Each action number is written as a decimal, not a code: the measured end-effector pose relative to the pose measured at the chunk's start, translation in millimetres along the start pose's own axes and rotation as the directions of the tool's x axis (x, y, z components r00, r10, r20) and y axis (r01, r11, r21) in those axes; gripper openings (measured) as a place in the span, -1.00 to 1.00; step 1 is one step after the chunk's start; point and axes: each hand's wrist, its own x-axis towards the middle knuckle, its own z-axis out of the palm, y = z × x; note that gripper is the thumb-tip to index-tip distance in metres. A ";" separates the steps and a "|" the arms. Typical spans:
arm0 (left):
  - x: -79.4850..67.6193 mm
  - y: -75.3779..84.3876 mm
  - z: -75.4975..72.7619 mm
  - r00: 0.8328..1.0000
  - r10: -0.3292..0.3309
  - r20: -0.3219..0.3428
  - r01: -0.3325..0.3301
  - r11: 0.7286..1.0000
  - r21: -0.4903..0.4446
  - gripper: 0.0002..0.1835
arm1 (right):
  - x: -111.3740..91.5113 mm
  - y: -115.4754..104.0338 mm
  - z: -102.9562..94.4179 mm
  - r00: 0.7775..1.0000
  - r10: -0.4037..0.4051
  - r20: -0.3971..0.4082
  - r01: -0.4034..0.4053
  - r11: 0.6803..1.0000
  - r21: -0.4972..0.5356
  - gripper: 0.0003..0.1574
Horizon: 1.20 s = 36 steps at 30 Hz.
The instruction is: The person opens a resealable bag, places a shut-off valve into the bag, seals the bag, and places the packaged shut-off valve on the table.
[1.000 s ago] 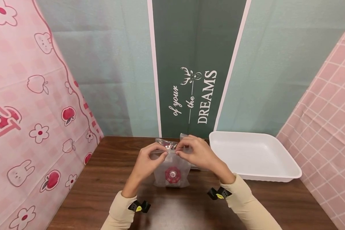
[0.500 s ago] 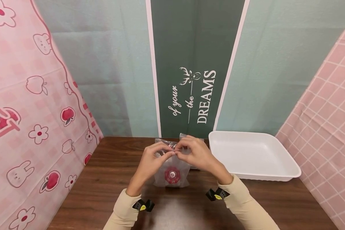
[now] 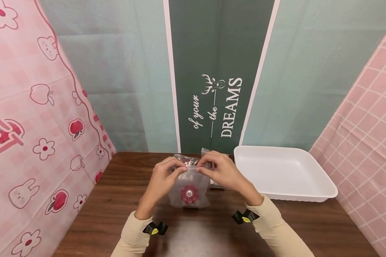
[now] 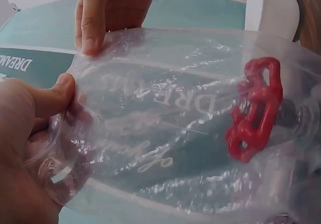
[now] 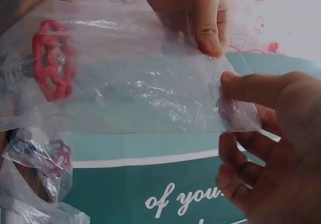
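A clear plastic bag (image 3: 196,178) stands upright on the table, holding a valve whose red handwheel (image 3: 189,194) shows through the front. My left hand (image 3: 162,178) pinches the bag's top edge between thumb and fingers. A short way along the same edge, my right hand (image 3: 223,173) pinches it too. In the left wrist view the red wheel (image 4: 258,108) sits low in the bag, with a metal part beside it. The right wrist view shows the film (image 5: 150,83) stretched flat below both hands. Whether the bag's mouth is sealed, I cannot tell.
Behind the held bag are other clear bags (image 5: 37,153), one with a similar red wheel (image 5: 61,154) inside. A white tray (image 3: 303,197) stands at the back right of the brown wooden table (image 3: 122,200). Printed cloths (image 3: 132,89) hang at the back and sides.
My hands came together at the middle of the bag's top edge, then moved apart again, the left one sliding left. The bag has shifted slightly left.
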 end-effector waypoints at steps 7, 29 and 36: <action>-0.4 -1.1 0.1 0.999 0.024 -0.021 -0.022 0.996 0.088 -0.92 | -1.7 1.9 5.1 0.998 -0.035 -0.050 0.032 0.998 -0.058 -0.88; 1.4 -6.4 -1.4 0.999 -0.021 -0.041 0.021 1.000 -0.017 -0.92 | -7.3 18.7 2.5 0.994 0.041 -0.100 -0.030 0.993 0.112 -0.86; 0.9 -4.3 -1.4 0.998 -0.049 -0.034 0.051 0.998 0.045 -0.95 | -7.1 16.2 5.7 0.982 0.016 -0.186 -0.007 0.999 0.051 -0.84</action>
